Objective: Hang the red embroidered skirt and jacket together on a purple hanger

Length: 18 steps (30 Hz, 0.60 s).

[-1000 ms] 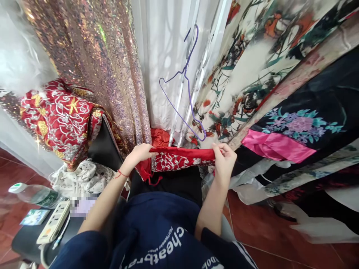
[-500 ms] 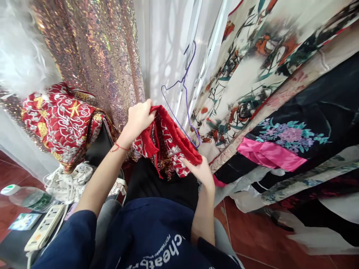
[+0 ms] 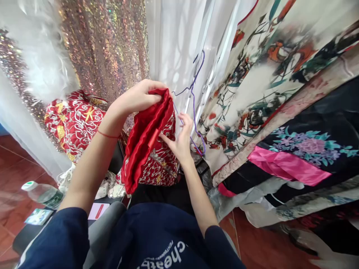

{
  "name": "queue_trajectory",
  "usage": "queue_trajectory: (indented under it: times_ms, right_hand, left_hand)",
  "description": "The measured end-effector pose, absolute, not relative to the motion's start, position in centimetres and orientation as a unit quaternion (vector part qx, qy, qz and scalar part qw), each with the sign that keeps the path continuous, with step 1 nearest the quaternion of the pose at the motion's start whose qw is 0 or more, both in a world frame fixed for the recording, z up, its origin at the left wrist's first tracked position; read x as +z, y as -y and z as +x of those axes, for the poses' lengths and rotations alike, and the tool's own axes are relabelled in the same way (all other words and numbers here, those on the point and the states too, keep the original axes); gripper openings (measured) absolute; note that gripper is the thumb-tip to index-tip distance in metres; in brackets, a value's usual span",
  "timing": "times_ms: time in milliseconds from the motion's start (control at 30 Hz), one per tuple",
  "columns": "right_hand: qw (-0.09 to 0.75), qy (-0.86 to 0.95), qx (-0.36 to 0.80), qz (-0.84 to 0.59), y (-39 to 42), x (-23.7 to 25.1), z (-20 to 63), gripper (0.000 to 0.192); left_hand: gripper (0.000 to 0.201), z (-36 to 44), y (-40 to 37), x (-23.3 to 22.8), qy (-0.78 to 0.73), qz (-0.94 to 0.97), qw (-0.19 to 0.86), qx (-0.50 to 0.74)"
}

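My left hand [image 3: 137, 98] grips the top edge of a red embroidered garment [image 3: 148, 149] and holds it up so that it hangs down in front of me. The red satin lining shows along its left side. My right hand [image 3: 181, 141] rests against the garment's right side with fingers spread, just below a purple wire hanger [image 3: 193, 104]. The hanger hangs in front of a white curtain [image 3: 176, 48]; whether my fingers touch it I cannot tell.
A second red embroidered piece [image 3: 74, 123] lies on a black chair at left, before a sequin drape [image 3: 103, 48]. Floral robes [image 3: 269, 93] hang at right. On a dark stool sit a water bottle [image 3: 45, 194] and cards [image 3: 39, 216]. Red tile floor [image 3: 260, 243] lies below.
The garment went from stretched flat between both hands to lifted upright by my left hand. My right hand let go of its end and rose toward the hanger.
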State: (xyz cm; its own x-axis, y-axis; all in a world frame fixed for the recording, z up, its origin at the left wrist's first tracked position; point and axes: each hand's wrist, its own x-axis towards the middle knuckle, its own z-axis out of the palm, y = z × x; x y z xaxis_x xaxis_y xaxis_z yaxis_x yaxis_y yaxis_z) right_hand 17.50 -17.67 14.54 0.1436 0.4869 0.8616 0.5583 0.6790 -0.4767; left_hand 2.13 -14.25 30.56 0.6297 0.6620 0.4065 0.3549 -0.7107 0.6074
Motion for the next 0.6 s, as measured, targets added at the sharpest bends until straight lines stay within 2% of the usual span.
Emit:
queue_trajectory:
  times_ms: [33, 67, 100, 200, 233, 267, 367, 433, 500, 600]
  right_hand:
    - [0.648, 0.648, -0.014, -0.400, 16.9, 14.9, 17.2, 0.080]
    - [0.646, 0.655, 0.011, -0.392, 16.2, 15.3, 16.8, 0.080]
    - [0.639, 0.668, 0.044, -0.380, 15.6, 15.6, 16.4, 0.069]
    - [0.614, 0.680, 0.126, -0.380, 14.0, 16.3, 16.0, 0.020]
    - [0.618, 0.668, 0.128, -0.394, 13.6, 16.6, 16.1, 0.016]
    - [0.629, 0.650, 0.118, -0.410, 13.2, 16.9, 16.3, 0.018]
    - [0.663, 0.607, 0.075, -0.433, 11.8, 17.8, 17.3, 0.020]
    - [0.679, 0.592, 0.062, -0.430, 10.8, 18.4, 17.8, 0.020]
    - [0.700, 0.579, 0.053, -0.415, 9.7, 18.7, 18.1, 0.020]
    - [0.733, 0.572, 0.046, -0.365, 8.3, 19.1, 18.5, 0.025]
  left_hand:
    - [0.023, 1.9, 15.0, 30.9, -0.295, 0.873, 0.238, 0.306]
    - [0.022, 1.8, 15.7, 31.1, -0.299, 0.875, 0.232, 0.302]
    - [0.021, 1.5, 16.2, 31.2, -0.304, 0.874, 0.226, 0.303]
    - [0.023, 0.0, 17.0, 31.1, -0.327, 0.854, 0.228, 0.334]
    - [0.032, -1.0, 17.1, 30.9, -0.328, 0.849, 0.236, 0.339]
    - [0.049, -2.0, 17.0, 30.5, -0.318, 0.852, 0.243, 0.336]
    - [0.117, -5.3, 15.7, 27.9, -0.271, 0.899, 0.207, 0.275]
    - [0.144, -6.6, 13.6, 25.2, -0.341, 0.900, 0.125, 0.243]
    - [0.147, -6.8, 10.6, 22.3, -0.431, 0.865, 0.122, 0.226]
    - [0.137, -5.3, 5.6, 19.4, -0.439, 0.829, 0.186, 0.292]
